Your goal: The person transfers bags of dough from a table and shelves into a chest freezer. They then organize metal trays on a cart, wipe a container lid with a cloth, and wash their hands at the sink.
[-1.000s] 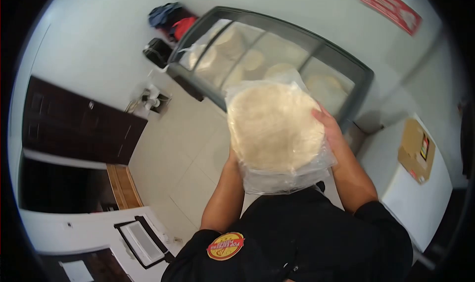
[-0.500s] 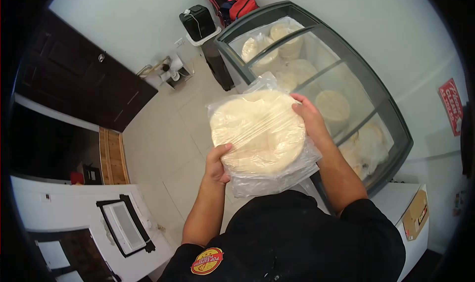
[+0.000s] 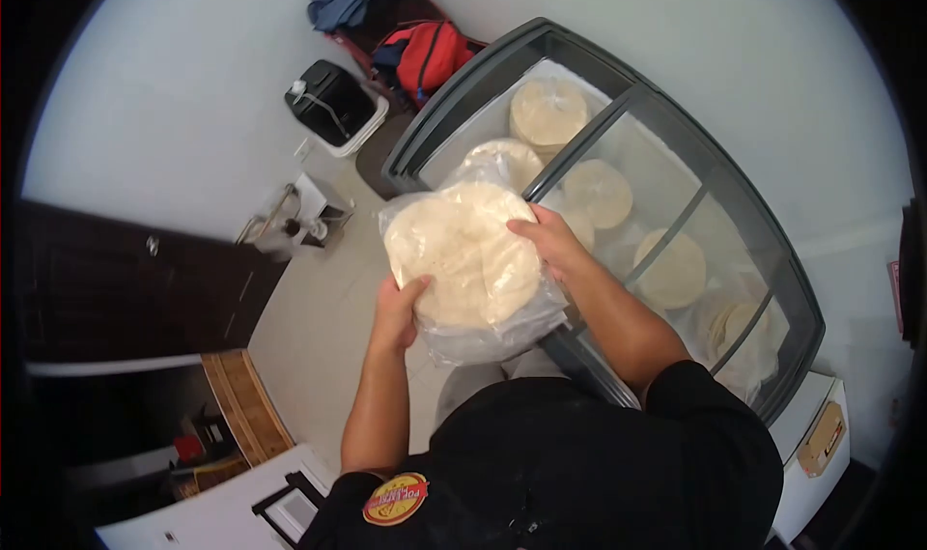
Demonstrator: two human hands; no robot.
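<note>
A clear plastic bag of round, pale pizza crusts (image 3: 463,255) is held up in front of my chest, tilted towards me. My left hand (image 3: 396,309) grips its lower left edge, thumb on top. On the upper right edge, my right hand (image 3: 555,241) has its thumb over the plastic and its fingers underneath. Wrinkled spare plastic hangs off the near side of the bag. Just beyond the bag stands a chest freezer (image 3: 710,144) with a glass top. Inside it lie more round crusts (image 3: 671,268) in stacks, some bagged.
A black appliance (image 3: 330,101) stands on a white-rimmed bin left of the freezer. Behind it are a red bag (image 3: 432,59) and blue clothing (image 3: 352,0). A dark door (image 3: 116,280) is on the left. A white cabinet with a cardboard box (image 3: 821,441) stands at the right.
The view has turned, so the freezer's left end shows more fully. Both hands and the bagged crusts have shifted left in view, still gripped the same way.
</note>
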